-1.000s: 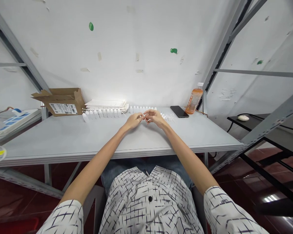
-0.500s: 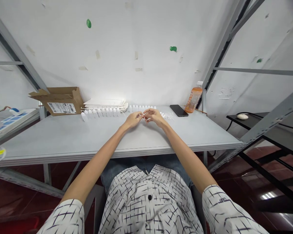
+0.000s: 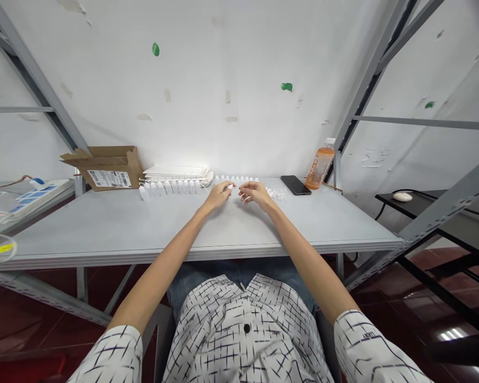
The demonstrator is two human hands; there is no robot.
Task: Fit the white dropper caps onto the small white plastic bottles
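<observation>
My left hand (image 3: pixel 217 196) is closed above the middle of the table, pinching a small white piece (image 3: pixel 232 185) at its fingertips; the piece is too small to make out fully. A short gap separates it from my right hand (image 3: pixel 254 193), whose fingers are curved and apart with nothing visible in them. Just behind both hands runs a row of small white bottles (image 3: pixel 239 178), partly covered by them. Another row of small white dropper-like bottles (image 3: pixel 173 187) stands to the left. Beside my right hand lies a scatter of tiny white parts (image 3: pixel 278 194).
A black phone (image 3: pixel 296 185) and an orange drink bottle (image 3: pixel 320 164) are at the back right of the grey table (image 3: pixel 104 229). An opened cardboard box (image 3: pixel 107 167) and stacked white sheets (image 3: pixel 178 172) sit at the back left. Metal posts frame both sides.
My hands were together at the fingertips and are now apart; the right hand's fingers have loosened. The whole view has shifted slightly.
</observation>
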